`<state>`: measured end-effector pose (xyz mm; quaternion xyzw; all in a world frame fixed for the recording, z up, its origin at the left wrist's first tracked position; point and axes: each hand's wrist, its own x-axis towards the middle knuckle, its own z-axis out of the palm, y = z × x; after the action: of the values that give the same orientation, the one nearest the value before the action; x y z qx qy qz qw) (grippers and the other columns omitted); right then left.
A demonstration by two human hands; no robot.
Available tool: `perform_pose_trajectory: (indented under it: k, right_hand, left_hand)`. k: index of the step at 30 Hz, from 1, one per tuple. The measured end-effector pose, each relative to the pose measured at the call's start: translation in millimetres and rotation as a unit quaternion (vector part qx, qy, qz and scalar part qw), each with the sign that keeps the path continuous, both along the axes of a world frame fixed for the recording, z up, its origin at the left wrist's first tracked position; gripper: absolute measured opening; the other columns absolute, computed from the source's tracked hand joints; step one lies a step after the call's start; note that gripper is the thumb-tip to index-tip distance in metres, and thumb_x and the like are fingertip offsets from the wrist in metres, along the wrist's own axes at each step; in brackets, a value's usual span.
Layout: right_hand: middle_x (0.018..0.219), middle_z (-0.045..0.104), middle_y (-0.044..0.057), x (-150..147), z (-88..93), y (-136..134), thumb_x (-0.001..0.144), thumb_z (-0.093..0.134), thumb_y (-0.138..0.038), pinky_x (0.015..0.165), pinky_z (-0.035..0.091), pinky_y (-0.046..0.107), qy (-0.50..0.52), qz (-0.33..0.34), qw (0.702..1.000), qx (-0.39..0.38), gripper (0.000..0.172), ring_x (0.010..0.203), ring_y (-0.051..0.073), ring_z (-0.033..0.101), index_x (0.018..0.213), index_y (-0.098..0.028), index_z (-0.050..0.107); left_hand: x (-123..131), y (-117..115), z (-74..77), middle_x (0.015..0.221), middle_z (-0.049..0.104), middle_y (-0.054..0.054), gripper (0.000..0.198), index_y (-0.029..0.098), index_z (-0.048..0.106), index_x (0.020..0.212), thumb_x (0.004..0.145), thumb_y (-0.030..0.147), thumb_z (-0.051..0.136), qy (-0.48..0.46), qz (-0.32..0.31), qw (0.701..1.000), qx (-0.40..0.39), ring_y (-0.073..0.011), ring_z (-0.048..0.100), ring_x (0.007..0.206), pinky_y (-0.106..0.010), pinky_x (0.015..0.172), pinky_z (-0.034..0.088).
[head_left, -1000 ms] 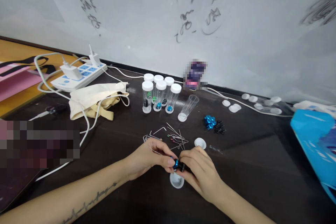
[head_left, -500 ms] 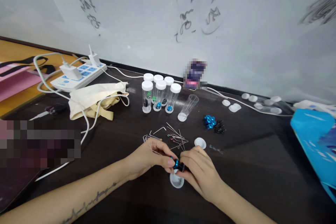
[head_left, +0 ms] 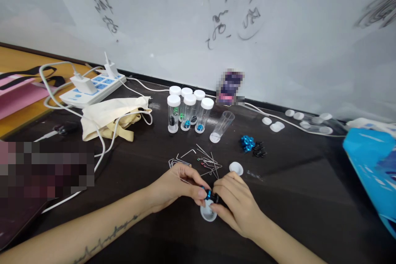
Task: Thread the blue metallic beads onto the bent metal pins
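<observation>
A small blue metal part (head_left: 208, 193) is pinched between the thumb and fingers of my left hand (head_left: 182, 181). My right hand (head_left: 238, 200) grips the small black piece (head_left: 214, 198) at its right end; the fingers partly hide where the two meet. A thin pale rod seems to lie across my left palm. Just below my fingertips stands a white cap (head_left: 208, 214) with tiny bits inside. Bent hex keys (head_left: 177, 162) and thin wires with looped ends (head_left: 210, 162) lie beyond my left hand. Another white cap (head_left: 236, 168) rests past my right knuckles.
Several clear tubes with white lids (head_left: 189, 100) stand at the back, beside an open leaning tube (head_left: 224, 124). Blue parts (head_left: 247, 143) and black pieces (head_left: 259, 149) sit in piles. A power strip (head_left: 93, 90), cloth bag (head_left: 108, 111) and blue bag (head_left: 365, 173) flank the table.
My right thumb has shifted a little, and more of the black piece shows between my hands. Both hands stay above the cap; the other things have not moved.
</observation>
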<state>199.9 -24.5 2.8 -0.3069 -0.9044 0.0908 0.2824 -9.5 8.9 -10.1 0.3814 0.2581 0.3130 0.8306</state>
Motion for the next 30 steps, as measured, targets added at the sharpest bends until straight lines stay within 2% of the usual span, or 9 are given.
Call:
perform_pose_trajectory:
  k: [3, 5, 11, 13, 15, 19, 22, 28, 30]
  right_hand:
    - [0.086, 0.06, 0.009, -0.2, 1.1, -0.5, 0.097, 0.049, -0.024, 0.07, 0.037, 0.034, 0.002, -0.013, 1.0, 0.022, 0.013, 0.074, 0.018, 0.048, 0.095, -0.013, 0.056]
    - [0.086, 0.059, 0.009, -0.3, 1.2, -0.6, 0.096, 0.051, -0.023, 0.07, 0.037, 0.034, 0.0, -0.013, 1.0, 0.026, 0.012, 0.074, 0.018, 0.047, 0.095, -0.013, 0.056]
    - [0.068, 0.054, 0.005, -0.9, -1.4, 0.1, 0.102, 0.032, -0.032, 0.065, 0.034, 0.035, -0.002, 0.013, 1.0, 0.009, 0.037, 0.064, 0.017, 0.045, 0.077, -0.015, 0.054]
    - [0.067, 0.054, 0.005, -1.3, -1.3, 0.2, 0.102, 0.03, -0.033, 0.065, 0.034, 0.035, -0.003, 0.013, 1.0, 0.01, 0.04, 0.064, 0.017, 0.045, 0.076, -0.015, 0.054]
    - [0.072, 0.056, 0.006, -1.4, -0.6, 0.2, 0.102, 0.034, -0.033, 0.066, 0.036, 0.035, -0.003, 0.005, 1.0, 0.012, 0.036, 0.066, 0.018, 0.046, 0.08, -0.014, 0.056]
    - [0.085, 0.059, 0.008, -0.7, 0.2, 0.0, 0.097, 0.051, -0.024, 0.07, 0.037, 0.033, -0.001, -0.017, 0.999, 0.027, 0.013, 0.073, 0.018, 0.048, 0.093, -0.014, 0.057]
    - [0.08, 0.059, 0.006, -0.2, -0.7, 0.0, 0.095, 0.053, -0.019, 0.069, 0.036, 0.033, -0.006, -0.009, 1.0, 0.022, 0.007, 0.07, 0.017, 0.046, 0.092, -0.015, 0.057]
    - [0.067, 0.054, 0.004, -0.3, -2.5, 1.0, 0.1, 0.037, -0.034, 0.065, 0.034, 0.035, -0.011, 0.009, 1.0, 0.0, 0.035, 0.064, 0.017, 0.044, 0.076, -0.015, 0.054]
    - [0.065, 0.053, 0.003, -1.0, -2.4, 1.1, 0.101, 0.033, -0.034, 0.064, 0.034, 0.034, -0.01, 0.007, 1.0, 0.005, 0.039, 0.062, 0.017, 0.043, 0.072, -0.016, 0.053]
  left_hand:
    - [-0.5, 0.8, -0.6, 0.065, 0.072, -0.006, 0.014, 0.01, 0.077, 0.078, 0.065, 0.012, 0.081, -0.006, 0.004, 1.0, -0.003, -0.0113, 0.067, 0.056, -0.018, 0.057, 0.054]
    - [-0.7, 0.7, -0.3, 0.065, 0.072, -0.006, 0.014, 0.01, 0.077, 0.078, 0.065, 0.013, 0.081, -0.004, 0.005, 1.0, -0.002, -0.0113, 0.067, 0.056, -0.018, 0.057, 0.055]
    - [-0.4, -1.2, 2.0, 0.068, 0.073, -0.005, 0.015, 0.012, 0.077, 0.076, 0.063, 0.012, 0.083, 0.011, -0.017, 1.0, 0.008, -0.0115, 0.068, 0.056, -0.019, 0.057, 0.056]
    - [-0.4, -1.2, 1.6, 0.068, 0.073, -0.004, 0.015, 0.012, 0.077, 0.076, 0.063, 0.012, 0.083, 0.01, -0.02, 1.0, 0.008, -0.0113, 0.068, 0.056, -0.019, 0.057, 0.055]
    - [-0.5, -0.8, 0.8, 0.067, 0.073, -0.004, 0.014, 0.012, 0.077, 0.077, 0.064, 0.011, 0.083, 0.005, -0.011, 1.0, 0.005, -0.011, 0.068, 0.056, -0.018, 0.058, 0.055]
    - [-0.8, 0.7, -0.1, 0.066, 0.073, -0.005, 0.014, 0.011, 0.076, 0.079, 0.065, 0.011, 0.081, -0.003, 0.005, 1.0, -0.003, -0.011, 0.068, 0.056, -0.018, 0.057, 0.055]
    - [-0.7, 0.9, 0.2, 0.065, 0.072, -0.005, 0.014, 0.011, 0.076, 0.077, 0.064, 0.012, 0.082, 0.004, 0.006, 1.0, -0.002, -0.0111, 0.067, 0.055, -0.018, 0.057, 0.055]
    - [-0.2, -1.0, 1.1, 0.068, 0.072, -0.005, 0.015, 0.012, 0.076, 0.075, 0.062, 0.014, 0.084, 0.012, -0.011, 1.0, 0.005, -0.0116, 0.067, 0.055, -0.02, 0.057, 0.055]
    - [-0.2, -1.3, 1.5, 0.067, 0.072, -0.004, 0.015, 0.012, 0.077, 0.075, 0.062, 0.014, 0.084, 0.018, -0.016, 1.0, 0.005, -0.0112, 0.067, 0.055, -0.02, 0.057, 0.055]
